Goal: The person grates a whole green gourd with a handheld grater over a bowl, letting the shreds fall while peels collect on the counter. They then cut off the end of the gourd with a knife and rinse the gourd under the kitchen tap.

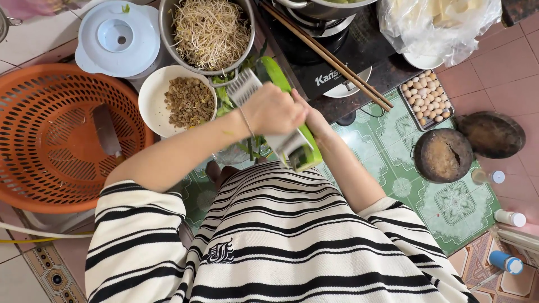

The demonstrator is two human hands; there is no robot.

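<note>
my left hand (273, 109) is curled over the middle of the green-framed slicer (281, 120), fingers wrapped shut around it, knuckles up. my right hand (315, 120) sits behind the slicer, mostly hidden; cannot tell how its fingers lie. the slicer runs tilted from the bean sprout pot (209, 33) down toward my lap, its lower end past my fingers. green leaves (224, 95) lie under its upper end, beside the white bowl of minced filling (179, 101).

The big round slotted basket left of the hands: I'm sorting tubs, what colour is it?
Orange plastic basket, shown clearly in the head view.
</note>
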